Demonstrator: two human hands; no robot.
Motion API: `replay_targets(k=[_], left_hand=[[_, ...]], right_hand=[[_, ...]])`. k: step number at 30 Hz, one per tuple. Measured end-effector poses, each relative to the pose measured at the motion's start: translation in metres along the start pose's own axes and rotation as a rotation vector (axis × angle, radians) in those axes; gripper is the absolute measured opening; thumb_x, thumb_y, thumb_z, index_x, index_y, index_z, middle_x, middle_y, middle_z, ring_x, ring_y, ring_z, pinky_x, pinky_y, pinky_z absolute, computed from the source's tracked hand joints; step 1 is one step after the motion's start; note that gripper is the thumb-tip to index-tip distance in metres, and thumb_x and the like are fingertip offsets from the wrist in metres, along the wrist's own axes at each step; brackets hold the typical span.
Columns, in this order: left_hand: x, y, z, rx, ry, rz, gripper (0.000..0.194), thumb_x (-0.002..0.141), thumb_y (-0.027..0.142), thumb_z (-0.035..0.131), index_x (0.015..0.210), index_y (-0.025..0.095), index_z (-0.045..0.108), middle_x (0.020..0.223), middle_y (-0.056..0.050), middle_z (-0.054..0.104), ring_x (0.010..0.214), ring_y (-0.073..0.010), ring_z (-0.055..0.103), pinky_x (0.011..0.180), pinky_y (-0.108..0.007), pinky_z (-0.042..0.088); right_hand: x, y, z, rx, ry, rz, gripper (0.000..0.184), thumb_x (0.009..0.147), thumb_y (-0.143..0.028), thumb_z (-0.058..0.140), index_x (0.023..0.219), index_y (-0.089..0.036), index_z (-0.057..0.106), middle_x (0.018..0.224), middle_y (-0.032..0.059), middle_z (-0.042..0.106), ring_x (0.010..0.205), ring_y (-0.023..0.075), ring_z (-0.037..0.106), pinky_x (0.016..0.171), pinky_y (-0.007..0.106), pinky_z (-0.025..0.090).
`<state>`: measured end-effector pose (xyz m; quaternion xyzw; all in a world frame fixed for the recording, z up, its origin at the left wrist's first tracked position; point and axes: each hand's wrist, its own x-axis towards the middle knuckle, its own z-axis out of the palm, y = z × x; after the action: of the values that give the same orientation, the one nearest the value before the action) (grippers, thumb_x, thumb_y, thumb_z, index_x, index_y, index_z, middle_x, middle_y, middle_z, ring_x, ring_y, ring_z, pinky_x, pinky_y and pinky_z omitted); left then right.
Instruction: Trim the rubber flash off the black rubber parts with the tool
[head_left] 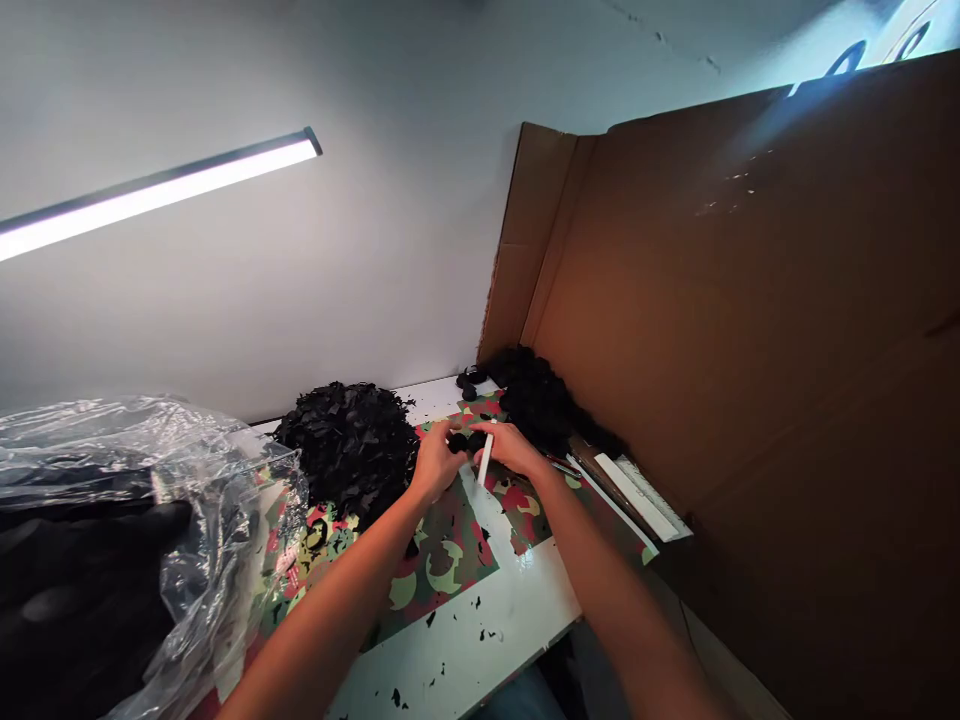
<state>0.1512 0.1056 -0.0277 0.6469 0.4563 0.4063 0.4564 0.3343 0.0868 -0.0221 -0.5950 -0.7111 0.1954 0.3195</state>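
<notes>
Close together over the camouflage-patterned sheet, my two hands are at work on small soft-looking black pieces (459, 443). My left hand (435, 462) is closed, with its thumb and fingers around one black piece. In my right hand (516, 448) a thin white stick (486, 458) slants downward, held by the closed fingers. Another dark bit shows by the right fingertips; its exact kind is too small to make out. Just left of my left hand rises a big heap of black scraps (349, 440). Behind my right hand lies a pile of fluffy black pieces (536, 395).
A clear plastic bag (217, 440) with black material (82, 590) takes up the left side. A tall cardboard panel (712, 300) walls off the right. White strips and a ruler (645, 500) lie along it. Black crumbs dot the white table edge (457, 640). A tube light (165, 195) is on the wall.
</notes>
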Motion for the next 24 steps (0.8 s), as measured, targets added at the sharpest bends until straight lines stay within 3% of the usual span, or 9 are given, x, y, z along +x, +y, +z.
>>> replay_targets(k=[3, 6, 10, 13, 16, 21, 24], left_hand=[[-0.002, 0.002, -0.003, 0.005, 0.017, -0.052, 0.024, 0.064, 0.008, 0.068, 0.086, 0.014, 0.072, 0.067, 0.000, 0.064, 0.055, -0.0125, 0.056, 0.056, -0.024, 0.045], [-0.016, 0.007, -0.009, -0.016, 0.025, -0.075, 0.016, 0.065, 0.009, 0.063, 0.077, 0.015, 0.072, 0.061, 0.001, 0.059, 0.052, -0.0116, 0.054, 0.051, -0.023, 0.042], [-0.051, 0.017, -0.028, -0.057, 0.079, -0.048, 0.012, 0.064, 0.011, 0.059, 0.067, 0.018, 0.069, 0.072, 0.000, 0.058, 0.060, -0.0115, 0.054, 0.053, -0.021, 0.043], [-0.079, 0.026, -0.051, -0.099, 0.087, -0.057, 0.013, 0.065, 0.017, 0.058, 0.072, 0.018, 0.070, 0.076, -0.001, 0.057, 0.061, -0.0113, 0.054, 0.054, -0.021, 0.045], [-0.103, 0.034, -0.076, -0.155, 0.054, -0.088, 0.020, 0.066, 0.021, 0.058, 0.080, 0.018, 0.073, 0.079, -0.001, 0.059, 0.064, -0.0123, 0.057, 0.058, -0.023, 0.049], [-0.151, 0.047, -0.129, -0.149, 0.119, -0.150, 0.009, 0.057, 0.012, 0.057, 0.061, 0.018, 0.062, 0.060, 0.003, 0.051, 0.055, -0.0103, 0.049, 0.049, -0.019, 0.038], [-0.179, 0.059, -0.154, -0.271, 0.204, -0.204, 0.030, 0.064, 0.015, 0.063, 0.092, 0.021, 0.071, 0.072, 0.002, 0.061, 0.062, -0.0138, 0.059, 0.051, -0.020, 0.043]], right_hand=[[0.003, 0.008, -0.003, -0.064, -0.017, 0.007, 0.024, 0.075, -0.009, 0.073, 0.094, -0.019, 0.081, 0.083, 0.0033, 0.075, 0.080, 0.0186, 0.068, 0.076, 0.027, 0.051], [0.007, 0.011, 0.001, -0.124, 0.005, 0.029, 0.025, 0.080, -0.006, 0.064, 0.092, -0.018, 0.082, 0.086, 0.0056, 0.076, 0.083, 0.0190, 0.068, 0.078, 0.026, 0.050], [0.009, 0.014, 0.003, -0.198, 0.075, 0.088, 0.030, 0.080, -0.004, 0.059, 0.097, -0.015, 0.081, 0.095, 0.0101, 0.077, 0.092, 0.0218, 0.069, 0.084, 0.028, 0.050], [0.008, 0.018, 0.001, -0.236, 0.116, 0.131, 0.033, 0.082, -0.004, 0.056, 0.101, -0.014, 0.081, 0.100, 0.0131, 0.077, 0.095, 0.0232, 0.069, 0.088, 0.030, 0.050], [0.008, 0.021, 0.000, -0.258, 0.103, 0.146, 0.032, 0.080, -0.005, 0.060, 0.099, -0.018, 0.082, 0.096, 0.0104, 0.079, 0.094, 0.0225, 0.071, 0.089, 0.028, 0.051], [0.009, 0.023, -0.003, -0.309, 0.135, 0.212, 0.037, 0.079, -0.001, 0.056, 0.101, -0.016, 0.082, 0.091, 0.0142, 0.079, 0.094, 0.0255, 0.073, 0.088, 0.029, 0.052], [0.011, 0.021, -0.006, -0.304, 0.122, 0.226, 0.041, 0.076, 0.002, 0.054, 0.102, -0.013, 0.082, 0.097, 0.0162, 0.079, 0.097, 0.0279, 0.073, 0.092, 0.033, 0.052]])
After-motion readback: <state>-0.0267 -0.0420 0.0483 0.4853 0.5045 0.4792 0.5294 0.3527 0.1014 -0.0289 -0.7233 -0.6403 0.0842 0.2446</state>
